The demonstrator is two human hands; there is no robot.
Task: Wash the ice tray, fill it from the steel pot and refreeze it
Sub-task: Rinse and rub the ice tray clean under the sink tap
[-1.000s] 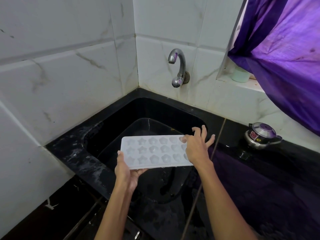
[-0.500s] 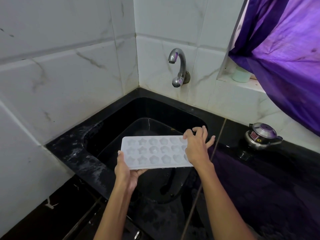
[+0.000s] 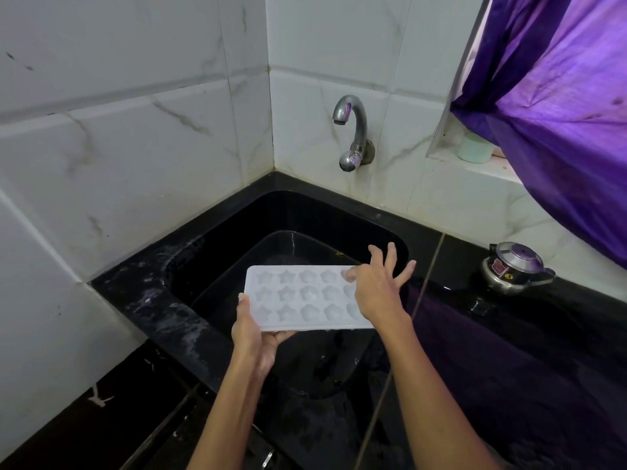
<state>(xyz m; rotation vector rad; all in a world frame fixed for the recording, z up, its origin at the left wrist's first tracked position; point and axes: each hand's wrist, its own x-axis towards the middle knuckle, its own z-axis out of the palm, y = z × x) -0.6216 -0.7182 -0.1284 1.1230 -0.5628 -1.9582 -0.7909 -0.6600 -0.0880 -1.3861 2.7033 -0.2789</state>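
Note:
A white ice tray [image 3: 298, 296] with star and flower moulds is held level over the black sink [image 3: 237, 232]. My left hand [image 3: 252, 337] grips its near left corner, thumb on top and fingers underneath. My right hand [image 3: 376, 286] lies over the tray's right end with its fingers spread and lifted, the thumb touching the moulds. A steel pot [image 3: 515, 268] with a lid stands on the black counter at the right.
A steel tap [image 3: 353, 130] juts from the tiled wall above the sink, no water running. A black basin [image 3: 271, 252] sits inside the sink. A purple curtain [image 3: 559, 96] hangs at the upper right over a ledge with a pale green cup [image 3: 475, 147].
My right hand's fingers, curled over the tray's right end half a second ago, have spread and lifted. The tray and my left hand have hardly moved.

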